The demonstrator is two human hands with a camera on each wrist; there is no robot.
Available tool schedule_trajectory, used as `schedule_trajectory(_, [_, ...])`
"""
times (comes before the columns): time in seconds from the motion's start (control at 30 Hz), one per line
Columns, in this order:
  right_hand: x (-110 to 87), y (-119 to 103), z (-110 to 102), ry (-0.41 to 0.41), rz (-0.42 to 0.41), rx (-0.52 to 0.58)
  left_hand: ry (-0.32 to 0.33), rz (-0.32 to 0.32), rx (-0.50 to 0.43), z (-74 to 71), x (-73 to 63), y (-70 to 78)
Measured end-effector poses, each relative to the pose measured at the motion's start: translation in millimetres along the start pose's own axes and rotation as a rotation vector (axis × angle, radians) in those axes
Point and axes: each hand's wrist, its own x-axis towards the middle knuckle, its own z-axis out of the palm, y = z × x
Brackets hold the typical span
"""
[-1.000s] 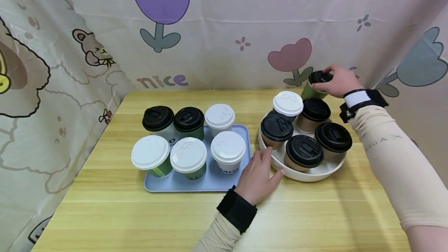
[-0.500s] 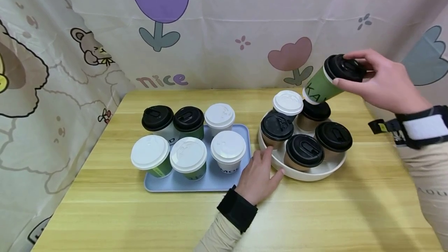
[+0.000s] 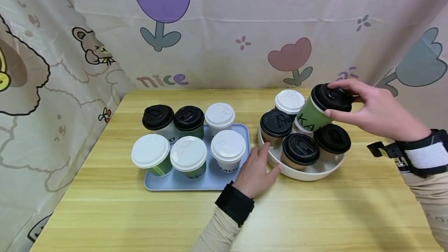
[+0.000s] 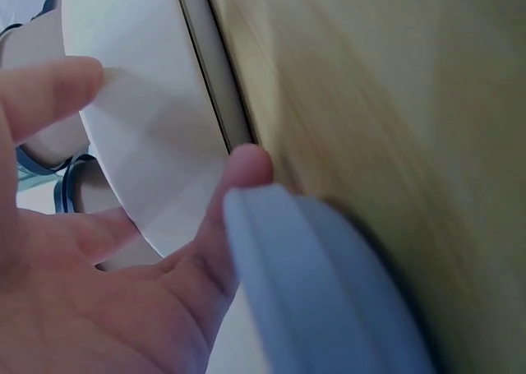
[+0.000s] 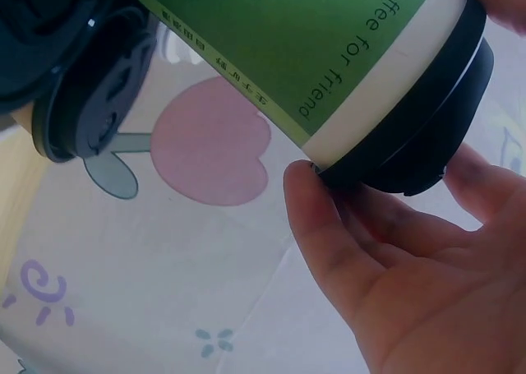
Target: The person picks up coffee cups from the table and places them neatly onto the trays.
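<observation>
My right hand [image 3: 376, 110] grips a green paper coffee cup [image 3: 310, 116] by its black lid, thumb on the near side. The cup is tilted, its base over the back of a round white tray [image 3: 311, 175]. Seen from the right wrist, the green cup [image 5: 329, 41] shows "Coffee for friend". Brown cups with black lids, such as the front one [image 3: 300, 151], and a white-lidded cup [image 3: 289, 101] stand in the round tray; another black-lidded cup there is hidden in the head view. With fingers spread, my left hand [image 3: 255, 174] touches the round tray's near-left wall.
Left of the round tray lies a light blue rectangular tray [image 3: 210, 185] holding several white-lidded and black-lidded cups [image 3: 189, 153]. Its edge [image 4: 312, 283] is close by my left hand. A patterned curtain [image 3: 224, 49] hangs behind the wooden table [image 3: 140, 221].
The green cup came up from behind the round tray, moved right and toward me, then dropped lower over the cups. The round tray's cups shifted slightly; my left hand stayed at its wall.
</observation>
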Motion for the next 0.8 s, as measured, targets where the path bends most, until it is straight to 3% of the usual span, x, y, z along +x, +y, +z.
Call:
schedule_trajectory(0.23, [1.7,-1.7,7.2,-0.023,-0.068,-0.041,-0.022,-0.020,-0.075,-4.2,2.7,-3.0])
schedule_trajectory(0.6, [8.2,-16.9,20.5,0.021,-0.189,-0.111,-0.029,-0.019,-0.091,-4.9,3.5,-5.8])
schedule_trajectory(0.8, [10.7,-9.2,33.1,-0.010,-0.190,-0.095,-0.039,-0.021,-0.101,-4.7,4.5,-6.6])
